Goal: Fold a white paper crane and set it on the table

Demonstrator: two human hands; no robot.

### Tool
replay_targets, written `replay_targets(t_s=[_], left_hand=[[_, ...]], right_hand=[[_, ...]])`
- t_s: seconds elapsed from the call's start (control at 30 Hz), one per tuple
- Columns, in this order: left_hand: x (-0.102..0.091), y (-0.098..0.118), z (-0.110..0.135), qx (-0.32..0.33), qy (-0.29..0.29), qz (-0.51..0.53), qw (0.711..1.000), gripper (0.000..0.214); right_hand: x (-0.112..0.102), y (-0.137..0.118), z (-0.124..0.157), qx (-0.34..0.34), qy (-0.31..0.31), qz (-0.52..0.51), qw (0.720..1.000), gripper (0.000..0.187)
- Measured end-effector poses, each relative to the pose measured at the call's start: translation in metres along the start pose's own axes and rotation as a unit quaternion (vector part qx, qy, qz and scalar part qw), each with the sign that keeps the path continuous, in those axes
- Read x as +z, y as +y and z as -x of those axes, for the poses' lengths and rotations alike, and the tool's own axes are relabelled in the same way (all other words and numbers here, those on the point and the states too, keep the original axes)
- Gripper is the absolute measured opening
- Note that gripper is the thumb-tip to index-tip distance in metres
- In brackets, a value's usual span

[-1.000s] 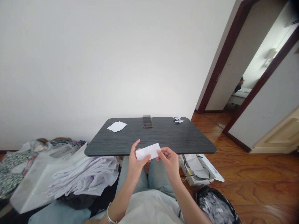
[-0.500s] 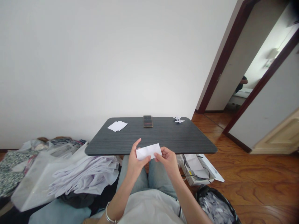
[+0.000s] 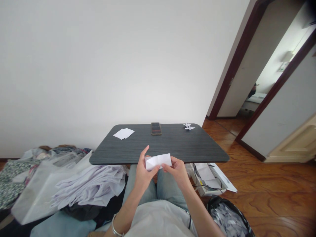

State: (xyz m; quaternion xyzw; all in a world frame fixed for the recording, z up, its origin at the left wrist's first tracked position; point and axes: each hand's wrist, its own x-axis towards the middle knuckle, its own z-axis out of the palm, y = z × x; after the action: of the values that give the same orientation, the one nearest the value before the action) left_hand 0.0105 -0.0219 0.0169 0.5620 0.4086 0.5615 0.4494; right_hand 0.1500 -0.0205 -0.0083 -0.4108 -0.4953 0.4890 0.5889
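Observation:
A folded white sheet of paper (image 3: pixel 158 160) is held between both hands, just over the table's near edge. My left hand (image 3: pixel 144 171) grips its left end, the thumb along the lower edge and the index finger pointing up. At the right end, my right hand (image 3: pixel 176 168) pinches the paper, with the thumb on its lower edge. Crease lines show on the paper's face. The fingers behind it are mostly hidden.
On the dark table (image 3: pixel 138 148) lie white paper sheets (image 3: pixel 123 133) at left, a phone (image 3: pixel 156 128) at the back and small folded paper cranes (image 3: pixel 189 127) at right. Clothes (image 3: pixel 91 186) are heaped at left. A box with cables (image 3: pixel 208 179) and a bag of paper scraps (image 3: pixel 228 219) stand at right.
The paper has turned more level and moved slightly right. My right thumb has slid left along its lower edge, and the paper's left part looks slightly bent. The things on the table are unmoved.

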Motion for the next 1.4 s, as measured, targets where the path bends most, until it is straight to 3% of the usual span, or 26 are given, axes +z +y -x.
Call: replay_targets(t_s=[0.13,0.37,0.57,0.8,1.3,1.4], left_hand=[[-0.003,-0.008,-0.004,-0.025,-0.034,0.056,0.998,0.079],[-0.005,-0.011,-0.007,-0.053,-0.030,0.088,0.994,0.076],[-0.005,-0.009,-0.005,-0.039,-0.055,0.072,0.995,0.062],[-0.004,-0.009,-0.004,-0.023,-0.034,0.070,0.997,0.040],[-0.002,-0.013,-0.005,-0.075,-0.035,0.075,0.994,0.063],[0.001,-0.014,-0.004,-0.052,-0.015,0.050,0.997,0.064]], right_hand=[[-0.001,0.002,-0.002,-0.015,0.020,-0.007,1.000,0.017],[-0.001,0.004,-0.004,-0.002,0.024,-0.008,1.000,0.023],[0.000,0.002,-0.001,-0.002,0.031,0.010,0.999,0.017],[0.001,0.001,-0.001,-0.005,0.043,-0.004,0.999,0.012],[0.000,0.007,-0.003,0.017,0.045,-0.022,0.999,0.015],[0.002,0.006,-0.002,0.013,0.043,-0.018,0.999,0.014]])
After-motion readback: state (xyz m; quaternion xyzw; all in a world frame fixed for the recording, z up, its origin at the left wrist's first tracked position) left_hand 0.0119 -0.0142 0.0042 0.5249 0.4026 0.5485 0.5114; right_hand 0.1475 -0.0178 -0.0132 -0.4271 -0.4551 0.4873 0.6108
